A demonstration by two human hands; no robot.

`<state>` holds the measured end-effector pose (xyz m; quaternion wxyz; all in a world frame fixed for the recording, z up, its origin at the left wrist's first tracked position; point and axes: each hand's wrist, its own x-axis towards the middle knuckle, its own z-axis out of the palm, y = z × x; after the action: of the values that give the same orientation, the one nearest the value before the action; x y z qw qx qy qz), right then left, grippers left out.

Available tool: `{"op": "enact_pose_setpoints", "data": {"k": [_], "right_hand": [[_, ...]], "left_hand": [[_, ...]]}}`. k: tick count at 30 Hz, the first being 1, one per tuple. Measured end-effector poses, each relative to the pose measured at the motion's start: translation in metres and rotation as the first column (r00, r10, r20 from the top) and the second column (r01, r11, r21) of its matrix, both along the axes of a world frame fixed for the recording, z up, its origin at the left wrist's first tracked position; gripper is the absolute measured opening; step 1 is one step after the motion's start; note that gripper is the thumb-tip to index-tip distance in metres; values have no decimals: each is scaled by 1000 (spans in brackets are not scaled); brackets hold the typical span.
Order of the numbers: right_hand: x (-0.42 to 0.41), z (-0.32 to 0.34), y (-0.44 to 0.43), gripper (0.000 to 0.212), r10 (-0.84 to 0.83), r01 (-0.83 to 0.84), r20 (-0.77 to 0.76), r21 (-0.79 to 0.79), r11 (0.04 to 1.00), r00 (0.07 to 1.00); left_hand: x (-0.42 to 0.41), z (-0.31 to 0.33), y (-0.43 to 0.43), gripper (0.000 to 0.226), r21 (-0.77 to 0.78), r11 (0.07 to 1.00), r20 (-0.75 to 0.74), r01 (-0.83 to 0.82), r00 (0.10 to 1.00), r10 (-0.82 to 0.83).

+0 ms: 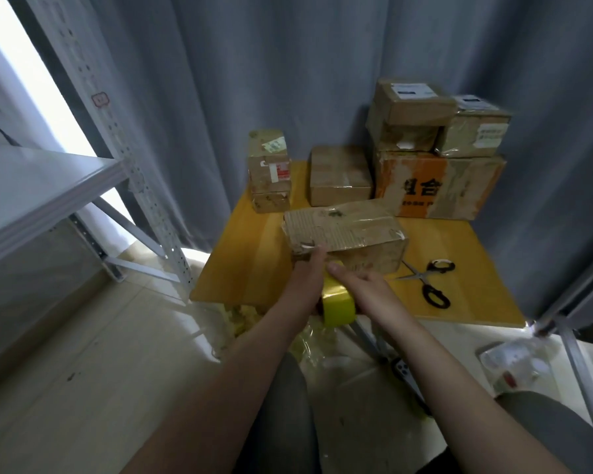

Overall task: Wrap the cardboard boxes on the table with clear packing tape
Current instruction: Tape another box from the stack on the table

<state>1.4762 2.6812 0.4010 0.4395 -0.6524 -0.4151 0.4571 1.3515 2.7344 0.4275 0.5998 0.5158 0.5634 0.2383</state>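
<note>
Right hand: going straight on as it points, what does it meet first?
Probably the near face of the cardboard box, just ahead of the right hand holding the tape roll; depth is unclear.

Not much was legible here tbh. The big orange box (421,186) at the back had bold black Chinese characters on its front. The clearest one looked like 合, and the small dark lettering under it was too blurry to read. The white shipping labels (413,90) on the 2 boxes above it and the red-and-white sticker (281,171) on the small left box were all unreadable.
</note>
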Motion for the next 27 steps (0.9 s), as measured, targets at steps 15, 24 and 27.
{"op": "enact_pose_setpoints", "data": {"k": [15, 24, 27], "right_hand": [[18, 4, -54, 42, -68, 69, -127, 2, 998, 990], [31, 22, -69, 21, -14, 65, -199, 250, 966, 980], [31, 42, -54, 7, 35, 16, -129, 374, 927, 991]], "left_hand": [[-43, -31, 28, 130, 539, 724, -562, 431, 824, -72], [-38, -28, 43, 105, 496, 827, -242, 267, 956, -163], [-45, -26, 46, 90, 368, 909, -102, 193, 981, -167]]}}
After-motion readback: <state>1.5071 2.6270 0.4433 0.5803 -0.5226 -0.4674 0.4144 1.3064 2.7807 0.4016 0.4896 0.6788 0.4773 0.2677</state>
